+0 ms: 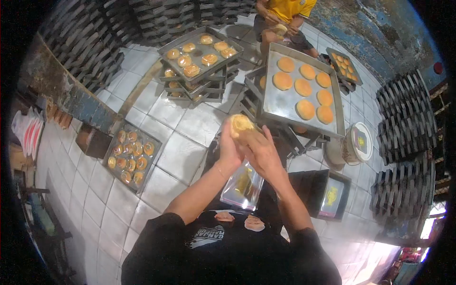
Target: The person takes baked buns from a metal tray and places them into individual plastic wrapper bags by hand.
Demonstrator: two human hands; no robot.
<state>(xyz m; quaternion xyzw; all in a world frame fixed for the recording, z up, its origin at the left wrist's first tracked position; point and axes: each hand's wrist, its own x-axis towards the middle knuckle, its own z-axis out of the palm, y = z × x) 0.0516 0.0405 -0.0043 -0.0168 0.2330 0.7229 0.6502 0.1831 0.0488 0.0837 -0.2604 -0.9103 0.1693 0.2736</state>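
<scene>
Centrally, a golden bun point(242, 124) is sitting up between the person's two hands, over the lap and just short of a big tray. The left hand point(228, 151) is cupping it from the side, fingers curled and closed against it. The right hand point(262, 151) is crossing close under it with fingers extended and bunched; blur is hiding whether they are gripping it. Below the wrists, a clear plastic bag point(243, 184) with yellow print is lying on the lap, against a black shirt point(228, 254).

Just ahead, the big tray point(285, 103) is carrying eight plain buns. To its left, a stacked tray point(219, 64) is holding shiny, wrapped-looking buns; nearer, another tray point(154, 153) of buns is resting on the tiled floor point(173, 113). On the right, a lidded bucket point(362, 143) is standing near a dark box point(344, 194) containing something yellow-printed. Beyond the big tray, a co-worker in a yellow shirt point(290, 6) is sitting, holding a bread piece point(280, 30). Dark racked trays point(403, 111) are lining the right side.
</scene>
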